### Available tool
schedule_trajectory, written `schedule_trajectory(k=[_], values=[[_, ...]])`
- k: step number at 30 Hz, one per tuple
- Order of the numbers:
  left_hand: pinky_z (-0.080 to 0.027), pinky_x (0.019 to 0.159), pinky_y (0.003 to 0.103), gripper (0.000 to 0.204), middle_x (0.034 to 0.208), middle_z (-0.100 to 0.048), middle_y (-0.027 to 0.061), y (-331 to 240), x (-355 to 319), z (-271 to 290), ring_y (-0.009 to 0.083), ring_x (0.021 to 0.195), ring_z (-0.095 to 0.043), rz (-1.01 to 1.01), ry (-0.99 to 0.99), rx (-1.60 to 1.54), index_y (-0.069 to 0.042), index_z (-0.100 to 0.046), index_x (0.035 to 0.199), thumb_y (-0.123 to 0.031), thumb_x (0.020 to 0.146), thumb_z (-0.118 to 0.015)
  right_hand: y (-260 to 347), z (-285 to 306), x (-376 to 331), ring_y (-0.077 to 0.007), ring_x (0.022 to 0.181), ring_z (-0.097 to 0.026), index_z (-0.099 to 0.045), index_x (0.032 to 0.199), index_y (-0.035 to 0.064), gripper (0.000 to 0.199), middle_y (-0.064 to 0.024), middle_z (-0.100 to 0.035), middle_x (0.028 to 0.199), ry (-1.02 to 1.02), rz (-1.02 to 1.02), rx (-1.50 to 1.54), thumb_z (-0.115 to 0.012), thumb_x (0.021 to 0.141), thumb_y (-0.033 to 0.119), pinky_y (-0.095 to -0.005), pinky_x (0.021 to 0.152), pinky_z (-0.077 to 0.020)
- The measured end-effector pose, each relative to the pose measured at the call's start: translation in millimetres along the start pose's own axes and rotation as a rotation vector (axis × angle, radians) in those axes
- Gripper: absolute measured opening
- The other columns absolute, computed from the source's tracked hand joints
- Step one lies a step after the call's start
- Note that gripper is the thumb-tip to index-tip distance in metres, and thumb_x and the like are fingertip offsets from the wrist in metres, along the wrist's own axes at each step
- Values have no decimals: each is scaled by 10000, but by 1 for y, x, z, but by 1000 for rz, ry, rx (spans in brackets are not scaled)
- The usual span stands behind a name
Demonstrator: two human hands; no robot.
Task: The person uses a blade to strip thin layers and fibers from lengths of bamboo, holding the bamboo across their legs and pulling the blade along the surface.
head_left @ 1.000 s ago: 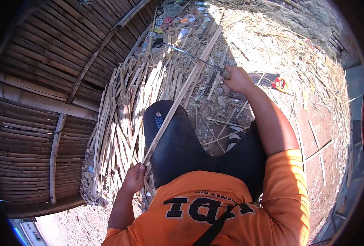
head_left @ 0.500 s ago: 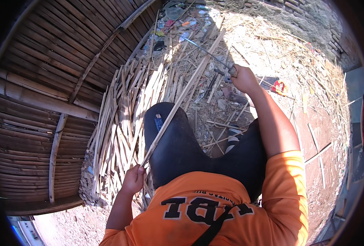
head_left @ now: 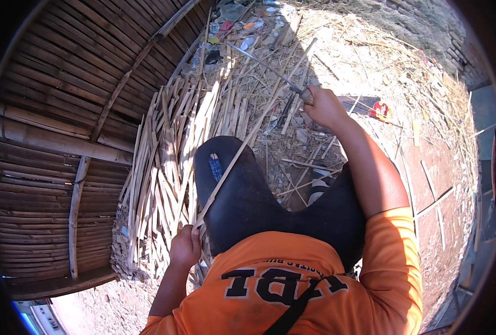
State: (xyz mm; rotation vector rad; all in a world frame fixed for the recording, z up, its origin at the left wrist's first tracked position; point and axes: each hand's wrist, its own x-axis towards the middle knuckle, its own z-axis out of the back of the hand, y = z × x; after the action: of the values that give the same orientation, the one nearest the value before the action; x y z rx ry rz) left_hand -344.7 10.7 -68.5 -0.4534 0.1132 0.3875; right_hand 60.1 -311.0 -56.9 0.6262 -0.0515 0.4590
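My left hand (head_left: 185,245) is closed around the near end of a long split bamboo strip (head_left: 238,155). The strip slants across my left thigh and away to the far right, with its narrow side showing. In my right hand (head_left: 325,107) is the handle of a long knife (head_left: 264,65). Its thin blade points to the far left, passing over or close to the strip; whether they touch, I cannot tell.
Left of my thigh lies a heap of split bamboo strips (head_left: 167,173), beside a slatted bamboo wall (head_left: 41,167). Shavings and litter (head_left: 242,28) cover the far ground. A red and yellow object (head_left: 380,110) lies beyond my right forearm. Crossed sticks (head_left: 436,202) are at the right.
The bamboo strip looks narrower, as if turned on its edge. My right hand and the knife have shifted slightly left. My left hand still holds the near end.
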Motion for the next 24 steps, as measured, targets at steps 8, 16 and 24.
schedule_trajectory(k=[8, 16, 24], values=[[-489, 663, 562, 304, 800, -651, 276, 1, -7, 3, 502, 752, -639, 3, 18, -59, 9, -594, 1050, -272, 1039, -478, 56, -7, -31, -433, 830, -671, -614, 994, 30, 221, -229, -674, 807, 344, 455, -201, -677, 826, 159, -517, 759, -526], [-499, 675, 555, 296, 869, -652, 282, 2, -8, -18, 497, 773, -638, -15, -88, -17, 38, -587, 1102, -237, 1021, -515, 9, 2, -6, -425, 782, -660, -605, 958, 70, 231, -194, -640, 747, 119, 184, -3, -686, 762, 163, -534, 710, -508], [-497, 680, 551, 287, 872, -642, 292, 9, -3, -23, 506, 780, -633, -44, -72, -43, 43, -581, 1090, -227, 1013, -526, 28, 3, -19, -414, 834, -680, -606, 1000, 67, 250, -200, -670, 778, 348, 360, -204, -685, 777, 147, -536, 752, -531]])
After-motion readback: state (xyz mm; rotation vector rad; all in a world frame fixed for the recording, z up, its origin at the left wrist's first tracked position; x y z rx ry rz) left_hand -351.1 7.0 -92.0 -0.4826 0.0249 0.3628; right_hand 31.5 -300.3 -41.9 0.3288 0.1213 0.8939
